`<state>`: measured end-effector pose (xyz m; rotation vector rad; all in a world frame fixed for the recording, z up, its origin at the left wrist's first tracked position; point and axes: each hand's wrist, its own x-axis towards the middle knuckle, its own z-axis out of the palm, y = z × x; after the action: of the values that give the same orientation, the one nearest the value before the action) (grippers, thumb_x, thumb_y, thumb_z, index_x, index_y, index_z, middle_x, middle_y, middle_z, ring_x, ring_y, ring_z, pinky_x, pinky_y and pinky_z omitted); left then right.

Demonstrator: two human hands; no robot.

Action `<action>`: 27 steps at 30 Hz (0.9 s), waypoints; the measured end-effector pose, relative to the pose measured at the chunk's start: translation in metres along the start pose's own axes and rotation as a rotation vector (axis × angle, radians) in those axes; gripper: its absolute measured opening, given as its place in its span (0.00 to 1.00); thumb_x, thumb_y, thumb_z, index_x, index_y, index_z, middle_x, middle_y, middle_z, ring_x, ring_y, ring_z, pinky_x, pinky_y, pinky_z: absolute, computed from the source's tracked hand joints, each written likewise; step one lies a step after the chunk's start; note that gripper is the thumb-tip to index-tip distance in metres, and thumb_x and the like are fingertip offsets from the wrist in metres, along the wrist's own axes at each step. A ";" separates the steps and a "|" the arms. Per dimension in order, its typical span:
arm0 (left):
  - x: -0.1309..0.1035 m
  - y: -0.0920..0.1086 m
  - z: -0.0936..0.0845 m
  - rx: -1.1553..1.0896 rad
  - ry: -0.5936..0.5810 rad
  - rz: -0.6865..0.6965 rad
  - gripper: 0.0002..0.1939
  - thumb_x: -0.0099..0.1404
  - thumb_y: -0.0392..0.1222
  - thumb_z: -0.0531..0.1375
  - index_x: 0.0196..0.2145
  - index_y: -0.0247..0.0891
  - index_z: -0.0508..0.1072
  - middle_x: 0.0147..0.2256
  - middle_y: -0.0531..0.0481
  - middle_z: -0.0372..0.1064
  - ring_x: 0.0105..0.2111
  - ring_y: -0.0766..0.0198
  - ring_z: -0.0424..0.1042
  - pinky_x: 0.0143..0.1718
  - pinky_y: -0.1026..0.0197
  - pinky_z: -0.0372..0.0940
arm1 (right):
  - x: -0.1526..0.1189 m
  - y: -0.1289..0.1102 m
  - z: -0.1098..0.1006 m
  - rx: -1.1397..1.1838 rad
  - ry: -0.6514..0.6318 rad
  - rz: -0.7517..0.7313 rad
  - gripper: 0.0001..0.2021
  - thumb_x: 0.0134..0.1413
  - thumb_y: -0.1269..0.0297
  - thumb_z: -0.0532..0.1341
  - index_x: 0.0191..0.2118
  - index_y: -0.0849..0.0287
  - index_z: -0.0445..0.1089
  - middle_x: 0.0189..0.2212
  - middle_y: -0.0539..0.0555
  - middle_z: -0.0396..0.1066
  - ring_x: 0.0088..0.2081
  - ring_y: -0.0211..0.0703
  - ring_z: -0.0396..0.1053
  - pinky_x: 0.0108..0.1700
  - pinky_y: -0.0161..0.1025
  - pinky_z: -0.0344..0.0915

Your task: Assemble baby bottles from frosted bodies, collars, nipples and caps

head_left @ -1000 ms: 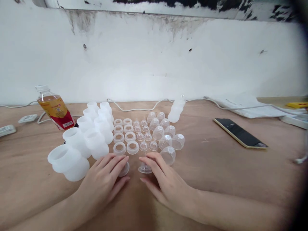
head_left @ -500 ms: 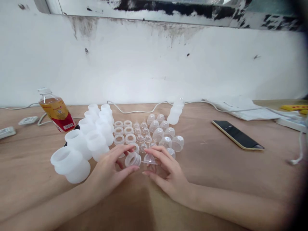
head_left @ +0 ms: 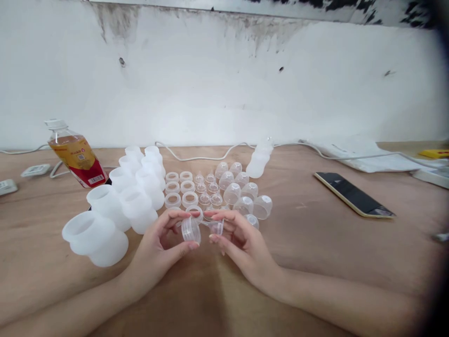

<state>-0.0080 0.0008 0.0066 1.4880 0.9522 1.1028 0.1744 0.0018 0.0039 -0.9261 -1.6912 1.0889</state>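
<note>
Between its thumb and fingers my left hand (head_left: 159, 250) grips a translucent ring (head_left: 191, 230), tipped on its side. My right hand (head_left: 245, 245) pinches a clear nipple (head_left: 216, 227), which is turned sideways with its tip towards the ring. The two parts are very close; whether they touch cannot be made out. Just behind the hands lie rows of loose rings (head_left: 173, 201) and small clear nipples (head_left: 205, 200). Clear domed caps (head_left: 263, 207) stand behind my right hand. Several frosted bottle bodies (head_left: 95, 238) stand open-topped to the left.
A drink bottle (head_left: 79, 157) stands at the back left. A white bottle with a clear top (head_left: 258, 161) is behind the caps. To the right lies a phone (head_left: 354, 194). A cable (head_left: 199, 159) runs along the wall, near a white plastic bag (head_left: 372, 157).
The nipple in my right hand has turned from upright to sideways. The ring in my left hand has tilted more onto its edge. The camera view has shifted slightly.
</note>
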 end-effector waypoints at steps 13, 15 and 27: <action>0.000 -0.003 0.002 0.031 0.012 -0.018 0.20 0.55 0.34 0.59 0.46 0.41 0.61 0.50 0.49 0.62 0.52 0.58 0.60 0.52 0.53 0.60 | 0.003 -0.002 -0.001 -0.148 0.036 -0.057 0.07 0.52 0.65 0.56 0.37 0.58 0.68 0.27 0.49 0.61 0.24 0.30 0.64 0.22 0.29 0.63; -0.001 -0.003 0.002 0.069 0.003 -0.009 0.20 0.55 0.34 0.59 0.45 0.41 0.62 0.50 0.48 0.62 0.51 0.58 0.61 0.52 0.53 0.59 | 0.003 -0.002 -0.001 -0.195 0.042 -0.093 0.07 0.52 0.65 0.56 0.36 0.57 0.69 0.27 0.49 0.61 0.23 0.30 0.64 0.23 0.29 0.63; -0.003 -0.002 0.004 0.175 -0.015 0.051 0.20 0.54 0.33 0.59 0.45 0.43 0.63 0.48 0.52 0.64 0.50 0.60 0.62 0.53 0.55 0.59 | 0.010 -0.013 -0.003 -0.780 -0.076 -0.385 0.08 0.55 0.67 0.53 0.39 0.57 0.66 0.34 0.51 0.66 0.31 0.34 0.65 0.28 0.31 0.62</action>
<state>-0.0054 -0.0031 0.0039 1.6681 1.0269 1.0643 0.1725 0.0075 0.0194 -0.9567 -2.2893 0.1867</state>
